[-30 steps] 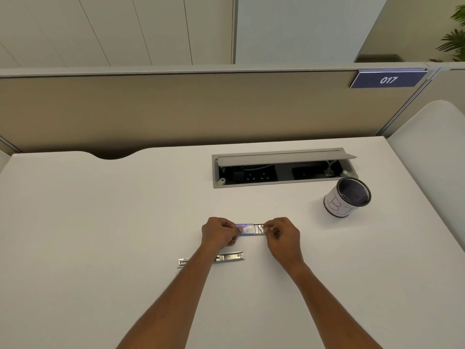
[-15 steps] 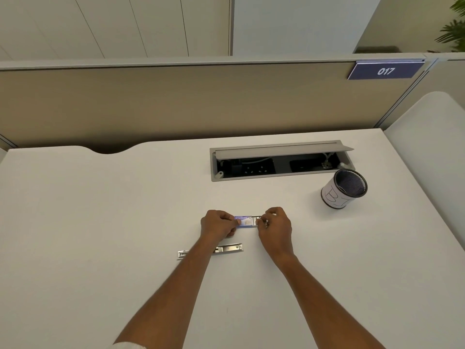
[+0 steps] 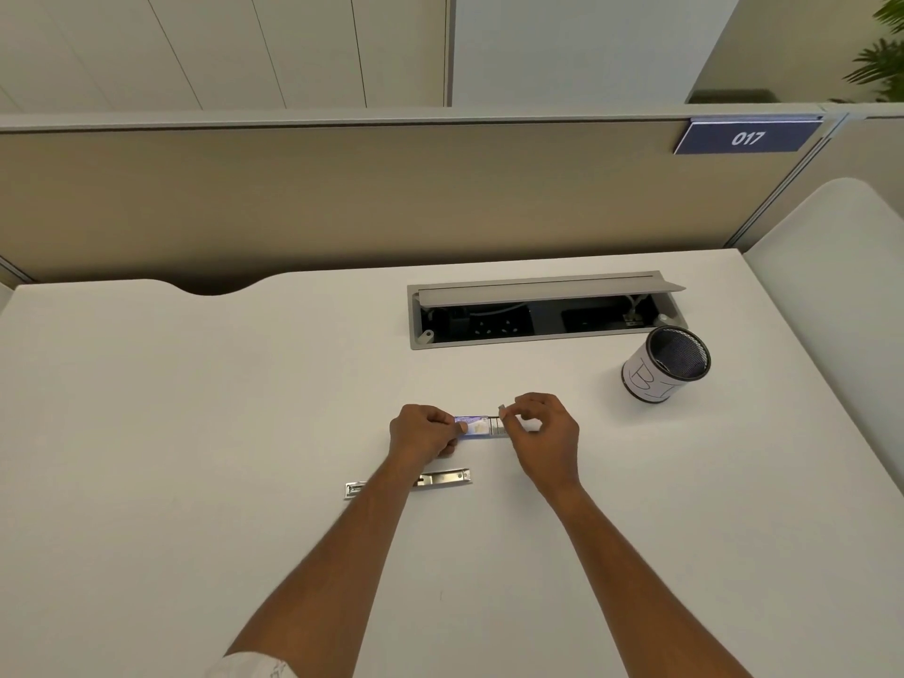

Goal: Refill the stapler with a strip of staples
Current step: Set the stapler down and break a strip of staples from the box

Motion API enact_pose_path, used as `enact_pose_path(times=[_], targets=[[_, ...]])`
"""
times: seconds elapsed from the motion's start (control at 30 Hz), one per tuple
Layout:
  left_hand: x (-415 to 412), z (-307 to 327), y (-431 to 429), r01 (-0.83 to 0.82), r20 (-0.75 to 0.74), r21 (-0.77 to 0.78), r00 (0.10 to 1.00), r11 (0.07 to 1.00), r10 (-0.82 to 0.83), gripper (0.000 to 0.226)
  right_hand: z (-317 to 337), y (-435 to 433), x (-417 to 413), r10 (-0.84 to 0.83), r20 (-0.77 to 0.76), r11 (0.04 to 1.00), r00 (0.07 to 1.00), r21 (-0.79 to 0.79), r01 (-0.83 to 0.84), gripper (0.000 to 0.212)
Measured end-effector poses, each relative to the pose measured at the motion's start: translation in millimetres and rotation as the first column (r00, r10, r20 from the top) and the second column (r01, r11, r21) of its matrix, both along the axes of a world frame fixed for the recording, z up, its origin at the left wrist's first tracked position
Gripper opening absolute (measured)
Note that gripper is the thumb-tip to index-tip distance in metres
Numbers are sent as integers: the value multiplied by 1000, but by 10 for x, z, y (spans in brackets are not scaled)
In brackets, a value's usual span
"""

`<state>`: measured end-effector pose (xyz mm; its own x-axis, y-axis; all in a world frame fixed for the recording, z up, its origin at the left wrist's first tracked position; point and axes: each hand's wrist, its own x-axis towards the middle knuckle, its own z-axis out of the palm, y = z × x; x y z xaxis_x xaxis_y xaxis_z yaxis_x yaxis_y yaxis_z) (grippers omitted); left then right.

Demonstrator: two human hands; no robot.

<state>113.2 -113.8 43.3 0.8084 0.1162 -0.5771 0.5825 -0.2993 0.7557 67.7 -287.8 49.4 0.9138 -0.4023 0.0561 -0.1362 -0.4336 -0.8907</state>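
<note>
Both forearms (image 3: 342, 555) are bare down to the left hand (image 3: 423, 433) and right hand (image 3: 543, 433). A white sleeve (image 3: 249, 665) covers the left arm above the elbow.

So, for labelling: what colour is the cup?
Cup: black mesh, white wrap; head view.

Left hand (image 3: 423, 434) and right hand (image 3: 547, 435) pinch small box (image 3: 477, 426) near stapler (image 3: 444, 478)

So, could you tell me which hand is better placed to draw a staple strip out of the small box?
The right hand, probably: it pinches at the right end of the small box, while the left hand grips and steadies the other end.
</note>
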Motion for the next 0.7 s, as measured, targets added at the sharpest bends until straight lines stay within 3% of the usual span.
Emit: enact_pose_path(times=[0.1, 0.23, 0.33, 0.7], targets=[[1, -7, 2, -1, 1, 11, 1000, 1000, 1, 16, 9, 7, -125, 3, 18, 999, 1000, -54, -2, 17], [-2, -27, 4, -6, 10, 0, 1000, 1000, 6, 16, -100, 68, -342, 41, -34, 983, 999, -176, -46, 2], [-9, -30, 3, -10, 18, -3, 1000, 1000, 10, 17, -181, 144, -448, 32, -95, 961, 995, -269, -56, 5], [-16, -8, -6, -7, 14, 14, 1000, 1000, 6, 17, -229, 234, -496, -45, -166, 962, 985, -272, -2, 13]])
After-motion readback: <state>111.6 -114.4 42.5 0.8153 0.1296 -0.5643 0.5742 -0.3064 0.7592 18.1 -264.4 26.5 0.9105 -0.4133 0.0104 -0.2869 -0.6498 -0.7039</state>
